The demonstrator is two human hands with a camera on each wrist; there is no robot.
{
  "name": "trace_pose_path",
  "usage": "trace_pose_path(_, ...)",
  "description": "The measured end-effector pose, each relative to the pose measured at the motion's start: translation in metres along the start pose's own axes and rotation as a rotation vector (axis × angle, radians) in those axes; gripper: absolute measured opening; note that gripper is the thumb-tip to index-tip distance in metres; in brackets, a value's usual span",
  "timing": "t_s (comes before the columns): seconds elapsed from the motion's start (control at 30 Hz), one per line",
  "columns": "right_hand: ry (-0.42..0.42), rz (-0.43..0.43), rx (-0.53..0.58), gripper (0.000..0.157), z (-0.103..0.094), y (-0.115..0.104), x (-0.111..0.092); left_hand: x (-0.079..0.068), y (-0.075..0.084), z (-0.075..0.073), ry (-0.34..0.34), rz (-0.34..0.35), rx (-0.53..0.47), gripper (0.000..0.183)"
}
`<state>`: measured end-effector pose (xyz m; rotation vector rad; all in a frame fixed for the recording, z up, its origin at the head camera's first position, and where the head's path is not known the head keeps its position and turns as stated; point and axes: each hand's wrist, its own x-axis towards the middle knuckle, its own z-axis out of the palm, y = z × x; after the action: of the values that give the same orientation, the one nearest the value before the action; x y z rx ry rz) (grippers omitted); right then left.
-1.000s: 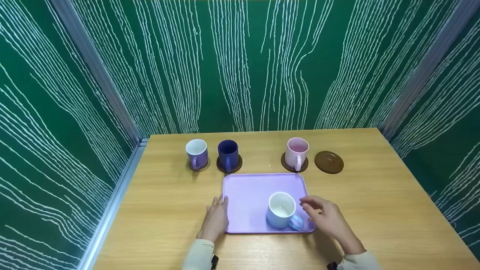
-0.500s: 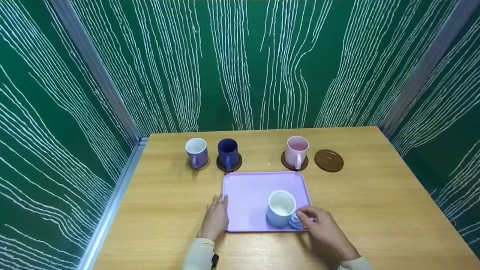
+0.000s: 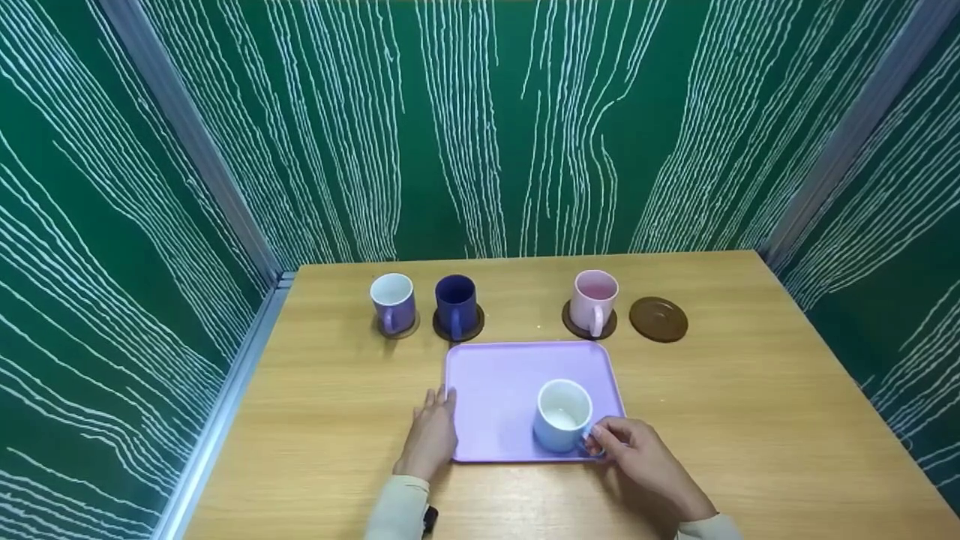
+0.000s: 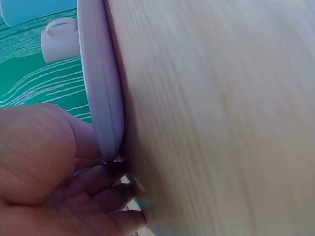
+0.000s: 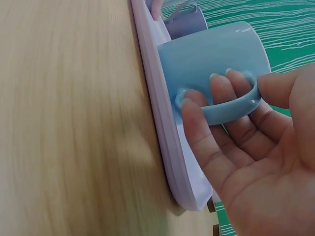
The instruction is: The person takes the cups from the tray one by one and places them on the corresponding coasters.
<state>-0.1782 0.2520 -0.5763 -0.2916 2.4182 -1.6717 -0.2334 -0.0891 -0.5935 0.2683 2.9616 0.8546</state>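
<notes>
A light blue mug [image 3: 556, 433] with a white inside stands upright on the lilac tray [image 3: 491, 390], near its front right corner. My right hand [image 3: 637, 457] grips the mug's handle [image 5: 231, 109], the thumb on one side and fingers through the loop, as the right wrist view shows. At the tray's left edge my left hand [image 3: 429, 435] holds the rim. In the left wrist view the left thumb [image 4: 81, 137] passes over the tray's edge, while the other fingers [image 4: 115, 197] lie on its outer side against the table.
Along the back stand a purple mug [image 3: 394, 304], a dark blue mug [image 3: 455, 306] and a pink mug [image 3: 593, 304], each on a coaster. Right of the pink mug lies a bare brown coaster [image 3: 658, 319]. Green walls [image 3: 480, 135] surround the wooden table [image 3: 330, 442].
My right hand has come down from beside the light blue mug and taken its handle. The left hand stays at the tray's edge; mug and tray keep their places.
</notes>
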Motion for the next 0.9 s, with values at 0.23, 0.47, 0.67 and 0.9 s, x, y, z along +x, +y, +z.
trace_pose_path(0.23, -0.027, 0.006, 0.064, 0.028, -0.0006, 0.0027, 0.0007, 0.0005, -0.0002, 0.0006, -0.002, -0.007, 0.009, 0.056)
trace_pose_path(0.47, -0.025, 0.0, 0.045, 0.028, -0.0004, 0.0008, 0.0003, -0.0006, 0.0001, 0.0003, 0.008, 0.004, 0.009, 0.054)
trace_pose_path(0.67, -0.014, 0.008, -0.003, 0.027, -0.0011, 0.0005, 0.0005, -0.0009, 0.0009, 0.0007, 0.011, 0.002, 0.005, 0.052)
trace_pose_path(0.9, -0.021, -0.031, 0.011, 0.026, -0.0005, 0.0012, 0.0009, -0.0016, 0.0013, -0.0002, 0.024, 0.017, -0.004, 0.052)
